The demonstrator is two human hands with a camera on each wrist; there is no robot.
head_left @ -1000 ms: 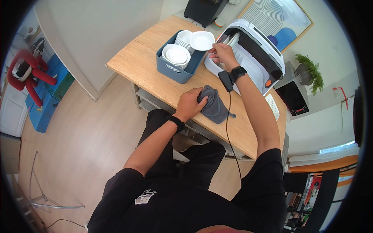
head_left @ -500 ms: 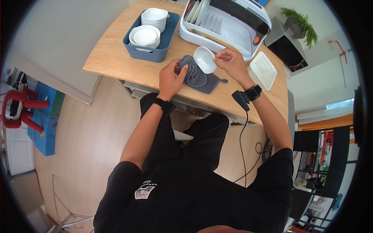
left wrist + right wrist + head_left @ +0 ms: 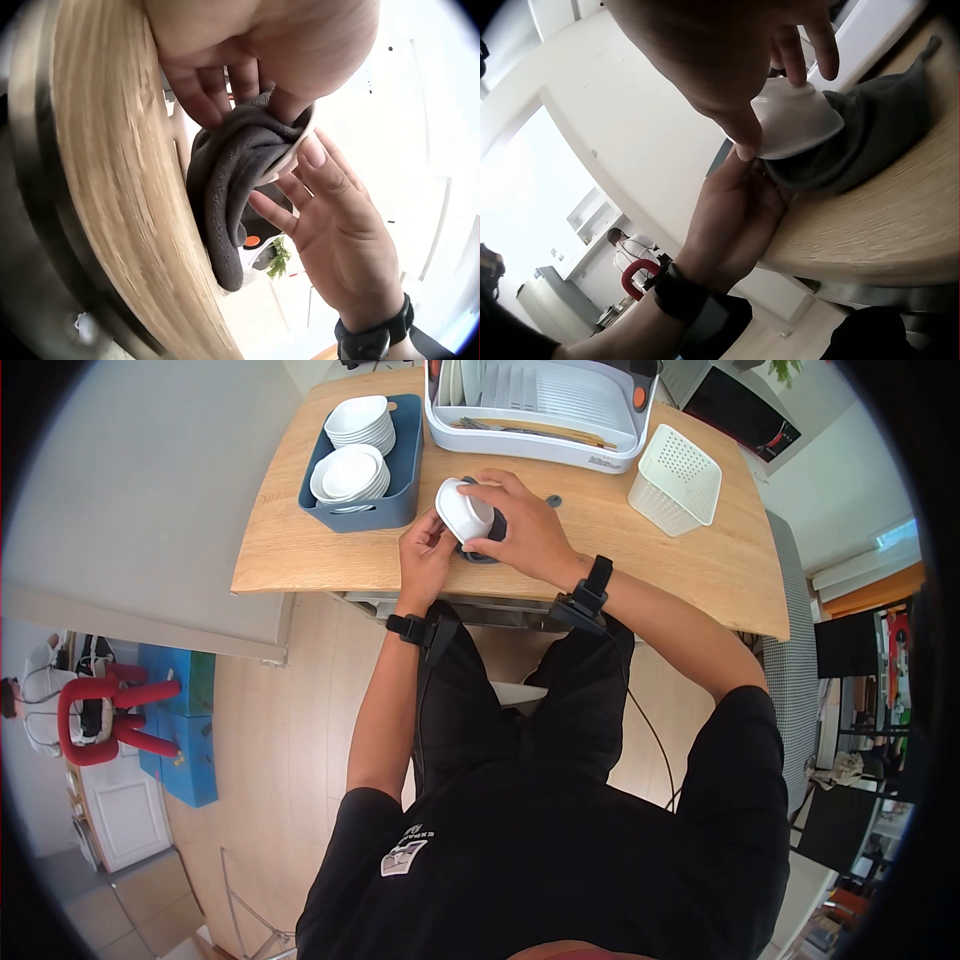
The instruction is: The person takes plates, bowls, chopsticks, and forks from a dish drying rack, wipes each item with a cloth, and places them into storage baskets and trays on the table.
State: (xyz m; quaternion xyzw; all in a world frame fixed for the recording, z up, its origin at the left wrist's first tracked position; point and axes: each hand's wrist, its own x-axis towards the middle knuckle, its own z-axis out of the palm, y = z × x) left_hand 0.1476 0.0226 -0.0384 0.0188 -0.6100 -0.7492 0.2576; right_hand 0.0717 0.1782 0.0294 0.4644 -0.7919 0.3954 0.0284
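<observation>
The right hand (image 3: 530, 530) pinches a small white bowl (image 3: 462, 512) between thumb and fingers, its underside turned toward the right palm. Beneath and behind the bowl, the left hand (image 3: 424, 560) holds a dark grey cloth (image 3: 478, 556). In the left wrist view the cloth (image 3: 240, 172) is bunched in the left hand (image 3: 277, 45) and pressed into the bowl, whose rim the right hand (image 3: 345, 225) grips. The right wrist view shows the bowl (image 3: 791, 120) against the cloth (image 3: 862, 142), which trails over the wooden table.
A blue-grey bin (image 3: 365, 518) with stacked white bowls (image 3: 360, 424) stands at the table's left. Behind the hands is a white dish rack (image 3: 540, 450) with plates and utensils. A perforated white basket (image 3: 672, 495) stands on the right. Another person (image 3: 42, 695) is at the far left.
The right hand has brought the bowl from the bin's side down to the cloth, tilting it over. The left hand has met it there with the cloth. The head view has shifted.
</observation>
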